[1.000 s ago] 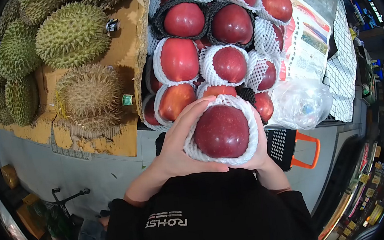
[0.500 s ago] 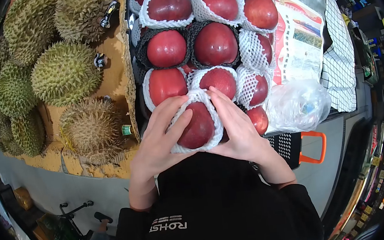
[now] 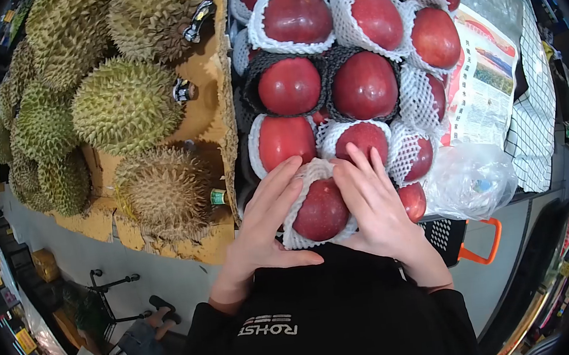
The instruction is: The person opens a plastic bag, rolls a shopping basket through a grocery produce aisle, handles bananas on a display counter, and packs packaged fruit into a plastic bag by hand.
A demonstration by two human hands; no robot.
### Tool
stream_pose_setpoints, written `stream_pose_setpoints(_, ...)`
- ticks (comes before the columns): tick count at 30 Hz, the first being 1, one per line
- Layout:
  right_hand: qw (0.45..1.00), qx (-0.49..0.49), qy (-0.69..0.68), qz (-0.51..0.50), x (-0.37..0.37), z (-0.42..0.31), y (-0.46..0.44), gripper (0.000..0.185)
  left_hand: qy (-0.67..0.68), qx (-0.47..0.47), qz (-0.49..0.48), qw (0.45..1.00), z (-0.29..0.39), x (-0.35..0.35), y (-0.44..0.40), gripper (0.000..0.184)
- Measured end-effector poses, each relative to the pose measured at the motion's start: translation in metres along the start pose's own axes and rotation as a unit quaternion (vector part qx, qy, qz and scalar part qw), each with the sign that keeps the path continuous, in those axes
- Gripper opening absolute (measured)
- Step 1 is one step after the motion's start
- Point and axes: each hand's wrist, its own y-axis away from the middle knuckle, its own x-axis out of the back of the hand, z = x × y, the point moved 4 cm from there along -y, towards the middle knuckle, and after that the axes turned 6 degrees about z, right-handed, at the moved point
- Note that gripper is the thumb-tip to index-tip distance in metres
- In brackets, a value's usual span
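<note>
A dark red apple [image 3: 321, 212] in a white foam net sits at the near edge of the pile, between my two hands. My left hand [image 3: 265, 222] curves round its left side, thumb below it. From the right, my right hand [image 3: 378, 211] lies against the net, its fingers reaching over the top toward the apple behind. Just beyond are a bright red apple [image 3: 286, 141] and another netted apple [image 3: 361, 138]. Farther back, two apples [image 3: 365, 85] sit in black nets. The far fingertips partly cover the netting.
Several spiky durians [image 3: 128, 105] lie on cardboard [image 3: 200, 68] at the left. At the right are a printed newspaper [image 3: 481, 83], a crumpled clear plastic bag [image 3: 470, 180] and a checked cloth [image 3: 531, 116]. An orange handle [image 3: 485, 254] shows below. A person [image 3: 139, 342] is at lower left.
The held apple has gone from near my chest to the pile's near edge, and my hands have moved to its sides and top. The view has also shifted.
</note>
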Motion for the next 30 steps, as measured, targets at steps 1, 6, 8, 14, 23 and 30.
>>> stream_pose_setpoints(1,1.000,-0.015,-0.003,-0.003,0.001,0.001,-0.001,0.094,-0.006,0.010,0.027,1.000,0.002,0.001,0.001,0.087)
stream_pose_setpoints(6,0.999,-0.020,0.043,0.023,-0.003,0.003,0.003,0.117,-0.097,0.027,0.073,0.992,-0.003,-0.003,0.007,0.057)
stream_pose_setpoints(8,0.997,-0.043,0.058,0.013,-0.003,0.003,0.003,0.121,-0.120,0.026,0.075,0.990,-0.004,-0.001,0.010,0.054)
stream_pose_setpoints(14,0.996,-0.063,0.061,0.004,-0.002,0.004,0.008,0.119,-0.057,0.048,0.159,0.985,-0.003,-0.002,0.023,0.051)
stream_pose_setpoints(23,0.997,-0.035,-0.035,0.065,0.000,0.000,0.020,0.106,-0.118,0.031,0.107,0.987,0.005,-0.018,0.010,0.068)
stream_pose_setpoints(30,0.991,-0.045,0.015,0.128,-0.008,-0.007,0.032,0.110,-0.125,0.096,0.133,0.978,-0.014,-0.021,0.030,0.072)
